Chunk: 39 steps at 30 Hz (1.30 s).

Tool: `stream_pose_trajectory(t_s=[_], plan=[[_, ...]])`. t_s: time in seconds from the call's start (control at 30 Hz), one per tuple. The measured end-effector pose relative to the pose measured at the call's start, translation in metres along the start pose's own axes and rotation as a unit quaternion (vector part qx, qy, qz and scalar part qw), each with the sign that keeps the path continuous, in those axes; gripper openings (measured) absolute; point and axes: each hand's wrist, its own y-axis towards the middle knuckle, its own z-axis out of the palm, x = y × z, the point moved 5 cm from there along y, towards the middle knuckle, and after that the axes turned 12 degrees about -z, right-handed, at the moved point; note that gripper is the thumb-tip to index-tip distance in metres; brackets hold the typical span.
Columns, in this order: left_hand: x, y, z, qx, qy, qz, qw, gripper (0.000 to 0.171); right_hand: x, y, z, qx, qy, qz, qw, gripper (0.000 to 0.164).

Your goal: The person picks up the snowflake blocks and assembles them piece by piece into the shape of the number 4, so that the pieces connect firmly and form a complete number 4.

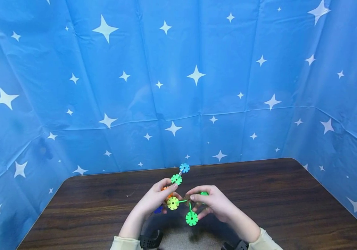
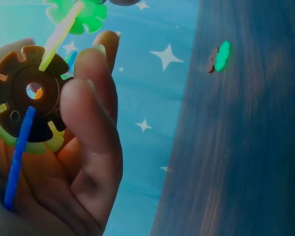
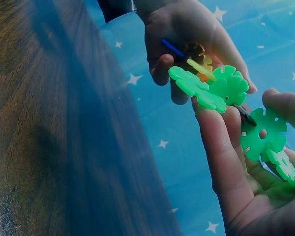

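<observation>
Both hands hold interlocking plastic discs with notched rims, joined at angles, over the table's near part. My left hand grips a cluster with a yellow disc, an orange disc, a green disc and a light blue disc at its far end. A brown disc and an edge-on blue disc lie in its palm. My right hand pinches a brown disc between thumb and fingers, beside a green disc. Another green disc hangs below the fingertips.
A dark wood-grain table extends around the hands. Behind and at both sides hangs a blue cloth with white stars. A black band circles the left wrist and another band the right.
</observation>
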Motion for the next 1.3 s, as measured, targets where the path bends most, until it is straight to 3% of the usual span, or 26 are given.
stream_pose_trajectory(t_s=[0.4, 1.07, 1.3], plan=[[0.0006, 0.0002, -0.0011, 0.001, 0.007, -0.006, 1.0, 0.052, -0.0016, -0.0001, -0.001, -0.005, -0.005, -0.003, 1.0, 0.034], [0.0011, -0.0022, -0.0047, -0.027, 0.021, -0.021, 0.9992, 0.06, -0.0014, 0.0009, -0.003, -0.002, -0.015, -0.003, 1.0, 0.036], [-0.0001, -0.0029, -0.0097, -0.065, 0.019, -0.023, 0.9974, 0.067, 0.0001, 0.001, -0.0042, -0.007, -0.015, -0.002, 1.0, 0.034]])
